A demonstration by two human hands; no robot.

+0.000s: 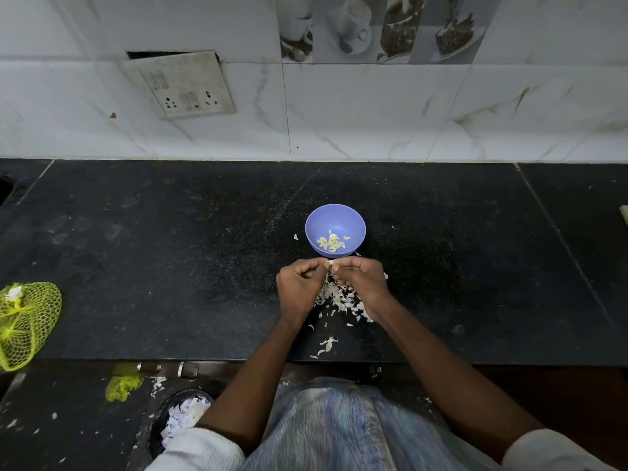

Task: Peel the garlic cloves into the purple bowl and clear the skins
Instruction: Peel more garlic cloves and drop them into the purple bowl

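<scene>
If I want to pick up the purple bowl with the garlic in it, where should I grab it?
Probably by the rim of the purple bowl, on its far or right side. It stands upright and open on the black counter, so a thumb inside and fingers outside would pinch the thin wall. The near side is crowded: both hands, left hand and right hand, work a garlic clove there. Keep it level; peeled cloves lie loose inside.

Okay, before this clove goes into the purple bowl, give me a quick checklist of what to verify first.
1. Garlic clove pinched between left hand and right hand: ok.
2. Clove fully peeled: cannot tell.
3. Purple bowl upright, just beyond the hands: ok.
4. Bowl holds only peeled cloves: cannot tell.
5. Skins cleared from countertop: not ok, piled under the hands.
</scene>
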